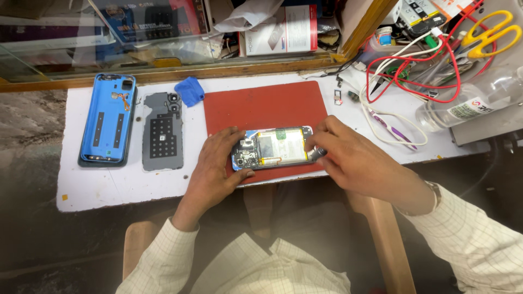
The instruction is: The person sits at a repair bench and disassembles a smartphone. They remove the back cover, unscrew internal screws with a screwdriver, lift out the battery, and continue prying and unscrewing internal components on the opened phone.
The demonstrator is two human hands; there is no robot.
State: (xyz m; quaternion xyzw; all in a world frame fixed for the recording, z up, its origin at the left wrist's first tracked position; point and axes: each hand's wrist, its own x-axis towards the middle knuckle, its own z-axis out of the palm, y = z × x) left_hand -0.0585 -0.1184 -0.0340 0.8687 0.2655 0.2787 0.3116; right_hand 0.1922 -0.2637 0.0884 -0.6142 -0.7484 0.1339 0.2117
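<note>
An opened phone (pixel 275 148) with its board and battery showing lies on a red mat (pixel 261 106). My left hand (pixel 215 163) grips the phone's left end, thumb below and fingers above. My right hand (pixel 354 158) is at the phone's right end, fingers pinched on a small dark tool (pixel 317 154) that touches the phone's lower right corner. A blue back cover (pixel 108 118) lies inside up at the left, and next to it rests a grey inner plate (pixel 162 130).
A blue cloth (pixel 189 90) lies beside the mat. Right of the mat are red and white cables (pixel 406 71), a purple-white toothbrush (pixel 392 128), a clear bottle (pixel 468 103), yellow scissors (pixel 490 34) and small metal parts (pixel 338 97). A glass counter (pixel 81 49) stands behind.
</note>
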